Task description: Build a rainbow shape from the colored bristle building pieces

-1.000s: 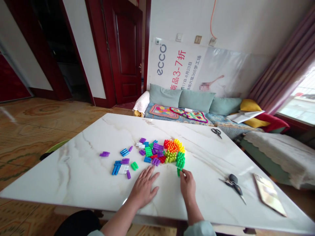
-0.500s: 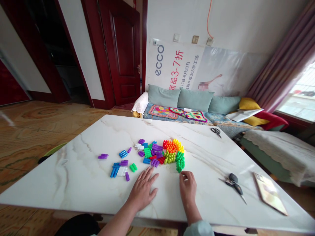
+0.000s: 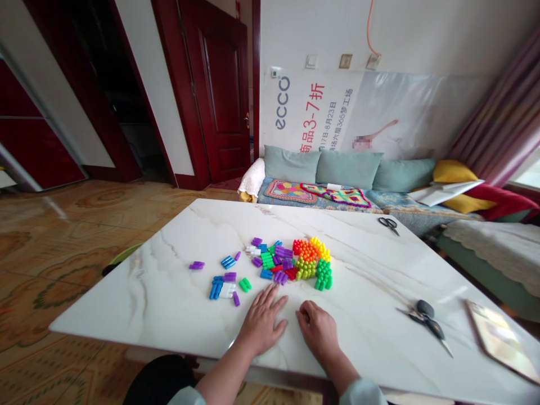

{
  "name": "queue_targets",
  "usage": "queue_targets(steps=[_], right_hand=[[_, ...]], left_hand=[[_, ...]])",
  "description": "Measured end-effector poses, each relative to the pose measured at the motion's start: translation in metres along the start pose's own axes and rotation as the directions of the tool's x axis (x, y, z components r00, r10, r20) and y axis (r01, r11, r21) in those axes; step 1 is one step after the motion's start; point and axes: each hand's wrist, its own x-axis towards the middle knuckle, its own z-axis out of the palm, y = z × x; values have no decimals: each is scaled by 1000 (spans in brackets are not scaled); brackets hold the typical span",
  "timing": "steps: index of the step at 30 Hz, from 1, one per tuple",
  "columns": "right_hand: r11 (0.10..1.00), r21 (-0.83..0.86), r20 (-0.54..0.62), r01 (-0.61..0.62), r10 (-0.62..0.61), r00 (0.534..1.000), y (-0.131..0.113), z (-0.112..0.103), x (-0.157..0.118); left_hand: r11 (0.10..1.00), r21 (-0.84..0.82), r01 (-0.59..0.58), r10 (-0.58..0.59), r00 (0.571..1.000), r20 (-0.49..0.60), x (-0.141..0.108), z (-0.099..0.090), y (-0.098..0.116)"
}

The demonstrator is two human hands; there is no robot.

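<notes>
My left hand (image 3: 264, 319) lies on the white table with its fingers spread, the fingertips close to some purple pieces (image 3: 280, 278). My right hand (image 3: 318, 331) rests beside it, fingers curled in; whether anything is inside them is hidden. Beyond the hands, small plastic toy pieces with rounded ends form a loose heap. Upright groups of red-orange pieces (image 3: 304, 250), yellow pieces (image 3: 320, 248), olive pieces (image 3: 305, 269) and green pieces (image 3: 323, 275) stand together at its right. Farther left lie blue pieces (image 3: 216, 287), white pieces (image 3: 228, 290) and a green pair (image 3: 245, 284).
On the right of the marble-patterned table (image 3: 363, 304) lie black-handled scissors or pliers (image 3: 426, 318) and a phone (image 3: 502, 337). Another pair of scissors (image 3: 388, 225) is near the far edge. A sofa (image 3: 270, 194) with cushions stands behind the table.
My right hand has drawn back from the green upright group and moved left, nearer my left hand. The left hand stays flat. The camera view has turned slightly left.
</notes>
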Motion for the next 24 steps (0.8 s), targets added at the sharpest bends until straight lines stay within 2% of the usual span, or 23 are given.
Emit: queue_targets(steps=[2,5,8,11,14,15,17,19,24], right_hand=[[994,-78,38,81,-78,996,-4,3,0],[977,-164,53,134,-127,991,-4,7,2],[965,-212,32,153,-149,988,-2,12,2],[959,-229,4,168,-171,985,0,15,1],[957,-231,-4,174,-180,984,1,17,1],[958,-230,-7,173,-179,984,2,18,1],[960,-224,-20,171,-180,984,3,20,1],[960,-217,-43,177,-191,981,4,22,0],[955,-218,-100,201,-227,969,3,22,1]], left_hand=[[1000,-7,0,0,1000,9,0,-2,1],[999,-39,0,0,1000,-5,-1,-3,3],[990,-142,24,-35,997,-76,-1,-3,-1],[963,-266,40,-92,978,-185,11,-11,-14],[962,-260,82,-159,944,-290,42,-28,-32],[967,-227,119,-184,938,-294,56,-34,-38],[973,-112,204,-226,941,-251,85,-44,-51],[972,-55,228,-234,948,-216,113,-47,-62],[971,42,235,-231,969,-84,162,-38,-82]])
